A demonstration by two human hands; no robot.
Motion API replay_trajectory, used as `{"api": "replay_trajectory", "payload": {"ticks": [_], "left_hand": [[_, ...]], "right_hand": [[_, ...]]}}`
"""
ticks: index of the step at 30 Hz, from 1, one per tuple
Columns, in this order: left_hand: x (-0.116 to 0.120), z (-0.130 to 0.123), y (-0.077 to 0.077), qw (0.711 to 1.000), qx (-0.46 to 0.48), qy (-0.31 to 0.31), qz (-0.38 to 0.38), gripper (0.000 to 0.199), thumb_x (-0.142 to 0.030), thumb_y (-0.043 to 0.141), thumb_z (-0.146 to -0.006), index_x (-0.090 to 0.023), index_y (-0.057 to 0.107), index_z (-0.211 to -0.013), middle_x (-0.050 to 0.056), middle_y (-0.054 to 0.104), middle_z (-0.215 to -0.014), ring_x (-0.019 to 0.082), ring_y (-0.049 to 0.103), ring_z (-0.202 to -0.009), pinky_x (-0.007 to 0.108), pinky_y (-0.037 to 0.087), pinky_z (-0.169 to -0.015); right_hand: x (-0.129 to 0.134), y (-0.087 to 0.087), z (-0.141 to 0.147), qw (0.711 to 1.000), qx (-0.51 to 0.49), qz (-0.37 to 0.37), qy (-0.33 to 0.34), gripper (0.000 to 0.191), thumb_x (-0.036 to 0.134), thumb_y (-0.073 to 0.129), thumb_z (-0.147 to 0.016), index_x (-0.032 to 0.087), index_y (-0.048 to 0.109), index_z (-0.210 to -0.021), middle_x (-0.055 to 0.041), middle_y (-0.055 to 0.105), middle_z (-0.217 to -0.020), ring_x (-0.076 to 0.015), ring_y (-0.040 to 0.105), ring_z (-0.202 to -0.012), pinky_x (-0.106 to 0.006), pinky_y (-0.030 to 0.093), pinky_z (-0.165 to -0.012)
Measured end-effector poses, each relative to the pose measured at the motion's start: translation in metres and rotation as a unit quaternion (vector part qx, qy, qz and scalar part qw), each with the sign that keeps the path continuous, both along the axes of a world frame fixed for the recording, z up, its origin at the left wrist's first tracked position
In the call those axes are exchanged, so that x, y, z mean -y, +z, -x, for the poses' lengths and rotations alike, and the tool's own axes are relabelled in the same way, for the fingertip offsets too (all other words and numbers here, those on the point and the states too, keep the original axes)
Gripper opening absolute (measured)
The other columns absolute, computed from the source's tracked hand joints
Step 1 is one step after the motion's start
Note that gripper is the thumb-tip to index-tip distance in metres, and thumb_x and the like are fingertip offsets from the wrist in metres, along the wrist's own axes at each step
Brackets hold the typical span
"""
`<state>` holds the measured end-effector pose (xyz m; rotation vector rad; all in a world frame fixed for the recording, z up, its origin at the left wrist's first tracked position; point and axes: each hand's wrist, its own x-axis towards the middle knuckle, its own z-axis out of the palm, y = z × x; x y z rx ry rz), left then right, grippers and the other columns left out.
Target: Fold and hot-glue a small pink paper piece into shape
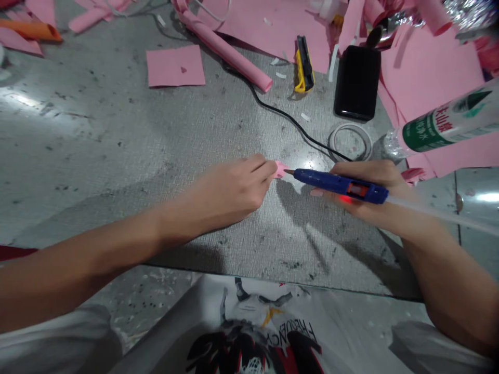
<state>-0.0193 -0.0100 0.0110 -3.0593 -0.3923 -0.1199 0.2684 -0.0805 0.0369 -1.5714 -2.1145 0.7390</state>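
Note:
Between the fingertips of my left hand (pixel 237 189) is a small pink paper piece (pixel 280 169), mostly covered by the fingers. My right hand (pixel 374 197) is wrapped round a blue glue gun (pixel 331 184), whose red light glows near the trigger side. The gun's nozzle points left and meets or nearly meets the pink paper; I cannot tell whether they touch. A pale glue stick (pixel 436 212) runs out of its rear end. Both hands are low over the grey table (pixel 117 156).
At the back lie a pink card (pixel 175 66), a rolled pink paper tube (pixel 230 47) and a yellow-black utility knife (pixel 304 65). A black box (pixel 357 83), a white tape roll (pixel 351 141), a black cable (pixel 286 115) and a lying water bottle (pixel 448 122) are to the right.

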Motion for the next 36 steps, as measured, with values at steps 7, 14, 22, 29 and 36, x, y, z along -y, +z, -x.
{"api": "replay_trajectory", "payload": {"ticks": [7, 14, 22, 29, 36], "left_hand": [[-0.001, 0.0, -0.003, 1.0, 0.0, -0.002, 0.008, 0.044, 0.0, 0.039, -0.1, 0.004, 0.064, -0.137, 0.022, 0.071, -0.121, 0.033, 0.067, -0.11, 0.045, 0.058, -0.094], [-0.002, 0.002, -0.008, 1.0, 0.014, -0.013, -0.005, 0.048, -0.007, 0.048, -0.1, 0.003, 0.058, -0.146, 0.022, 0.073, -0.126, 0.032, 0.068, -0.112, 0.045, 0.058, -0.098], [0.003, -0.001, -0.008, 1.0, 0.013, 0.004, -0.001, 0.053, -0.001, 0.044, -0.097, 0.003, 0.055, -0.149, 0.022, 0.071, -0.126, 0.033, 0.067, -0.113, 0.046, 0.059, -0.096], [0.001, 0.002, -0.017, 0.992, 0.102, 0.014, 0.07, 0.064, 0.008, 0.045, -0.09, -0.005, 0.053, -0.152, 0.018, 0.069, -0.137, 0.03, 0.066, -0.125, 0.045, 0.058, -0.11], [-0.011, 0.004, -0.025, 0.981, 0.177, -0.004, 0.073, 0.037, -0.005, 0.047, -0.11, -0.01, 0.063, -0.142, 0.015, 0.074, -0.134, 0.025, 0.07, -0.124, 0.041, 0.06, -0.111]], "right_hand": [[-0.002, -0.008, 0.001, 0.996, -0.023, -0.021, -0.082, 0.041, 0.046, 0.087, -0.09, 0.019, 0.064, -0.069, 0.007, 0.04, -0.06, -0.0105, 0.034, -0.059, -0.028, 0.03, -0.054], [-0.004, -0.009, 0.001, 0.993, -0.049, 0.001, -0.111, 0.04, 0.046, 0.087, -0.087, 0.019, 0.066, -0.068, 0.0055, 0.045, -0.06, -0.0113, 0.038, -0.059, -0.028, 0.031, -0.053], [-0.004, -0.005, 0.004, 0.989, -0.073, 0.025, -0.124, 0.045, 0.049, 0.086, -0.086, 0.019, 0.06, -0.065, 0.0048, 0.045, -0.06, -0.0118, 0.037, -0.06, -0.03, 0.031, -0.055], [-0.009, -0.003, 0.0, 0.976, -0.118, 0.048, -0.175, 0.049, 0.057, 0.092, -0.08, 0.021, 0.06, -0.069, 0.0041, 0.05, -0.057, -0.0129, 0.04, -0.055, -0.031, 0.032, -0.054], [-0.009, -0.007, -0.006, 0.977, -0.116, 0.041, -0.175, 0.047, 0.058, 0.088, -0.085, 0.022, 0.061, -0.072, 0.0031, 0.053, -0.06, -0.0145, 0.044, -0.058, -0.032, 0.035, -0.057]]}}
